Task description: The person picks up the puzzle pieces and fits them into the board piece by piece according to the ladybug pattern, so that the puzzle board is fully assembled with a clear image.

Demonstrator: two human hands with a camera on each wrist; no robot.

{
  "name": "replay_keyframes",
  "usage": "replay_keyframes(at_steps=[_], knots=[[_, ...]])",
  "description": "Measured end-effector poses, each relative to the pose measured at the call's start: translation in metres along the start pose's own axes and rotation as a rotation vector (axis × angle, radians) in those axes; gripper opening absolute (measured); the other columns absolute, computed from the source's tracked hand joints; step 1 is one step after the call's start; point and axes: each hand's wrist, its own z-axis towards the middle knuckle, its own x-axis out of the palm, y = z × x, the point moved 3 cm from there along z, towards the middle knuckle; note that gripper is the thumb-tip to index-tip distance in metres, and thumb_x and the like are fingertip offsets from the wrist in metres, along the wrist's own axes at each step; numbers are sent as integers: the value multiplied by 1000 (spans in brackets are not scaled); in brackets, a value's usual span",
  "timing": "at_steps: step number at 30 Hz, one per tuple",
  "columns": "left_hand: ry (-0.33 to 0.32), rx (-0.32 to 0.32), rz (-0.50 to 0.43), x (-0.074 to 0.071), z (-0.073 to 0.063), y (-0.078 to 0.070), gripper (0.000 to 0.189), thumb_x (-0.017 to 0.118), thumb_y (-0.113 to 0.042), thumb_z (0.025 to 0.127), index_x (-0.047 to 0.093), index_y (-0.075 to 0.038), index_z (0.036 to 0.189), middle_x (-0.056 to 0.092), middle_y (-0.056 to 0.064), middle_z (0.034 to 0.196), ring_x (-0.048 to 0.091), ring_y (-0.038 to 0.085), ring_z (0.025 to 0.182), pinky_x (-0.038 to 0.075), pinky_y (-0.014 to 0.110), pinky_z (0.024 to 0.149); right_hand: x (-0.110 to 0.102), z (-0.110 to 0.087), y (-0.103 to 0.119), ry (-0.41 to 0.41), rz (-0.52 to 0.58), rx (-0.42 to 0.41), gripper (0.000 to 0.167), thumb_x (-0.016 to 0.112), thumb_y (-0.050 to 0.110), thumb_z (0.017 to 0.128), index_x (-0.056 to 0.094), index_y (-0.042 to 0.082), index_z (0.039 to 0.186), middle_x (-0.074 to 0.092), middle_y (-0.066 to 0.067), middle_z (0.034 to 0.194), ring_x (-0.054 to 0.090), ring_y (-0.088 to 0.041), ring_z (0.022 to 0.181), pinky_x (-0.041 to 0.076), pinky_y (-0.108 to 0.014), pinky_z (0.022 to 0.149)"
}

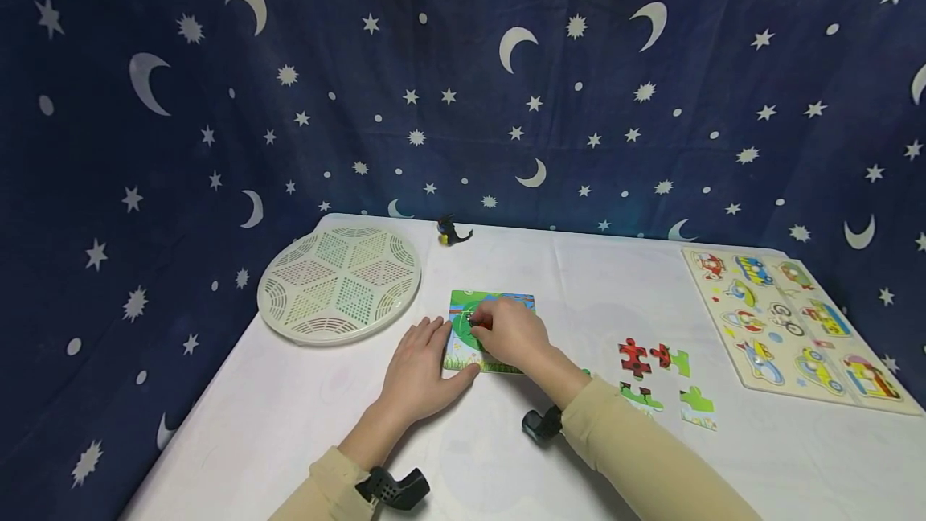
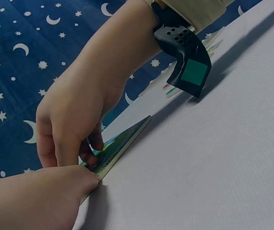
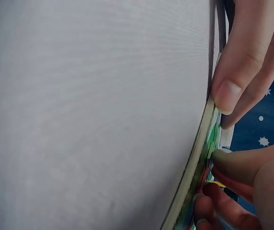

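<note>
A small square puzzle board with a green and blue picture lies on the white table. My left hand rests at its lower left corner, fingers straight along the left edge and thumb at the near edge. Over the middle of the board, my right hand bends its fingers and pinches a small dark puzzle piece, mostly hidden by the fingertips. In the right wrist view, the left thumb touches the board's edge, and the right fingertips are down on its face.
Several loose puzzle pieces, among them a red one and a green one, lie right of the board. A wooden picture board is at the far right. A round perforated lid stands left; a small black toy sits behind.
</note>
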Motion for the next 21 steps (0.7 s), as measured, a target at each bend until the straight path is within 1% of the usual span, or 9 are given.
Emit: replay_keyframes(at_steps=[2,4,6,9,12,17,21], knots=[[-8,6,0,0,0,0,77,69,-53,89,57,2,141,54,22,146,42,40,142,29,51,121,-1,-1,-1,2,18,-18,15,76,25,94,79,21,108,71,9,91,66,-12,85,56,-35,66],[-14,11,3,0,0,0,77,70,-53,89,57,2,141,55,22,145,43,40,142,30,52,121,-1,-2,-3,8,36,-32,17,75,25,95,79,21,111,72,9,95,67,-13,92,57,-37,73],[-18,13,2,0,0,0,77,70,-52,89,57,3,140,55,22,144,43,41,141,30,52,120,-1,-3,-7,20,61,-39,16,74,25,96,79,21,110,71,9,96,66,-14,95,57,-39,78],[-8,8,-6,1,0,0,77,70,-53,89,57,3,141,55,22,145,42,40,142,29,52,121,-4,-7,-14,19,108,-30,14,75,23,95,78,18,107,71,9,95,66,-13,93,57,-39,83],[3,-1,-16,1,0,-1,78,69,-54,89,56,2,142,54,21,146,42,40,143,28,51,122,-8,-14,-24,7,147,-17,10,75,22,94,77,17,103,70,9,93,66,-14,90,57,-39,80],[10,-18,-14,1,0,0,79,70,-54,88,56,2,142,53,21,148,40,39,144,27,51,122,-24,-27,-42,-18,161,9,14,74,20,94,77,14,106,72,5,97,64,-15,86,56,-39,77],[6,-25,-18,1,0,0,79,71,-54,88,56,2,142,52,21,148,39,39,144,27,50,122,-35,-36,-61,-22,171,43,15,73,19,94,77,13,107,71,2,98,62,-13,78,55,-35,69]])
